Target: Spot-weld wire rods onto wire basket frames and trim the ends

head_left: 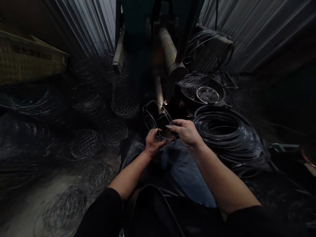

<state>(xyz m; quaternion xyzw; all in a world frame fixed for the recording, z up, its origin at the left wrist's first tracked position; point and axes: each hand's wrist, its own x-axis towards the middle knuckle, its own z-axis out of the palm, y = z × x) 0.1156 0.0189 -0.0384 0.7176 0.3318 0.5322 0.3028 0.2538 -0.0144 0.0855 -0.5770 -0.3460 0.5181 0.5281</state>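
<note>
Between my hands is a small wire frame (158, 119) made of bent metal rings and cross wires. My left hand (153, 142) is closed on its lower left side, with thumb and fingers around the wire. My right hand (185, 132) pinches the frame's right side between thumb and fingers. The frame's far edge is up against the tip of the lower metal rod (159, 93) of a machine, where a small bright glow shows. Whether rod and frame touch, I cannot tell. Above it juts a thick metal cylinder (170, 52).
To the right lies a big coil of wire (222, 131). Behind it stands a dark tub (221, 93) holding a round dish (207, 94) of small metal bits. Wire grids (85, 144) and stacked wire rings (64, 209) cover the floor at left. A metal bar (118, 59) sticks out at upper left.
</note>
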